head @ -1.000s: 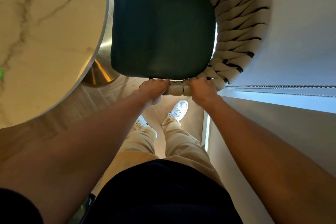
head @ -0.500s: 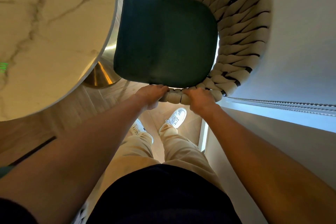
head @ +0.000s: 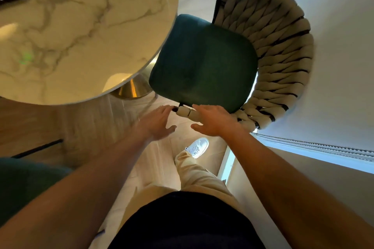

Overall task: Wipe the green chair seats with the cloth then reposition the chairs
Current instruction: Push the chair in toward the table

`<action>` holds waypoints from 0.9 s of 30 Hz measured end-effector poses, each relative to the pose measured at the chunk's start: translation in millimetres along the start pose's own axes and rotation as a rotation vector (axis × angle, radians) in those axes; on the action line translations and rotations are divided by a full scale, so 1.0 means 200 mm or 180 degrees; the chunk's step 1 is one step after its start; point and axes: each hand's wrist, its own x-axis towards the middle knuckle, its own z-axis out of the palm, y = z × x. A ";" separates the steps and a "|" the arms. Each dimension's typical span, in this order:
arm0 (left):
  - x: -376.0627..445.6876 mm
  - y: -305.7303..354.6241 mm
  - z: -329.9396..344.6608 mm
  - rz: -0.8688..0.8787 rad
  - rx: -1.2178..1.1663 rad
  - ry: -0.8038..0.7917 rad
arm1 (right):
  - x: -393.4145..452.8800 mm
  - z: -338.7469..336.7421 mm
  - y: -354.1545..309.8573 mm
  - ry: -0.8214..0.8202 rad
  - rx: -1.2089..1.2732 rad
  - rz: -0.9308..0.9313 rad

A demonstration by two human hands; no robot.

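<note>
no brand, label or legible writing can be read on any item; a faint green glow [head: 27,58] lies on the marble table top [head: 81,32], and its source cannot be determined. the round table top is white with grey veining and stands on a gold-coloured base [head: 133,90], partly visible below its edge. the floor [head: 95,119] is pale wood-look planking, and a plain light wall [head: 340,46] runs along the right side, with a bright strip and a ribbed cord or track [head: 315,146] at its lower part. the green chair seat [head: 204,64] is positioned just beside the table edge, with one corner under the table rim; a curved backrest of thick beige woven rope [head: 283,46] on a dark frame wraps around its right and near sides. the left hand [head: 155,122] is spread with straight fingers, its fingertips touching the near end of the rope-wrapped rail [head: 185,111]. the right hand [head: 212,120] is likewise spread, palm down, resting on the same rail just to the right, with nothing gripped. part of a second green seat [head: 26,182] appears at the lower left, blurred. beige trousers [head: 194,170], one white shoe [head: 197,147] and a dark top [head: 188,222] are visible below the arms.
</note>
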 end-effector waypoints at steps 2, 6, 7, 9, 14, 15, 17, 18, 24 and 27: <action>-0.10 -0.06 0.02 -0.0222 -0.0027 -0.0021 | 0.00 0.01 -0.09 0.0032 -0.0059 -0.0165; -0.35 -0.22 0.11 -0.0611 -0.0430 0.0080 | 0.00 0.08 -0.29 0.0080 -0.0258 -0.0336; -0.43 -0.27 0.14 -0.0711 -0.0527 0.0095 | 0.00 0.11 -0.34 0.0122 -0.0370 -0.0344; -0.58 -0.35 0.21 -0.0894 -0.0657 0.0149 | -0.01 0.18 -0.46 0.0106 -0.0533 -0.0439; -1.03 -0.53 0.46 -0.1388 -0.0970 0.0304 | -0.13 0.40 -0.82 -0.0114 -0.0800 -0.0873; -1.13 -0.56 0.52 -0.1491 -0.1059 0.0346 | -0.16 0.45 -0.90 -0.0123 -0.0847 -0.0968; -1.35 -0.60 0.64 -0.1654 -0.1287 0.0456 | -0.23 0.57 -1.06 -0.0146 -0.0958 -0.1167; -1.47 -0.62 0.70 -0.1737 -0.1418 0.0502 | -0.27 0.64 -1.15 -0.0176 -0.1005 -0.1258; -2.19 -0.72 1.11 -0.2408 -0.1870 0.0937 | -0.52 1.05 -1.64 -0.0614 -0.1250 -0.1784; -2.51 -0.72 1.31 -0.2745 -0.2108 0.1109 | -0.67 1.23 -1.88 -0.0813 -0.1488 -0.2060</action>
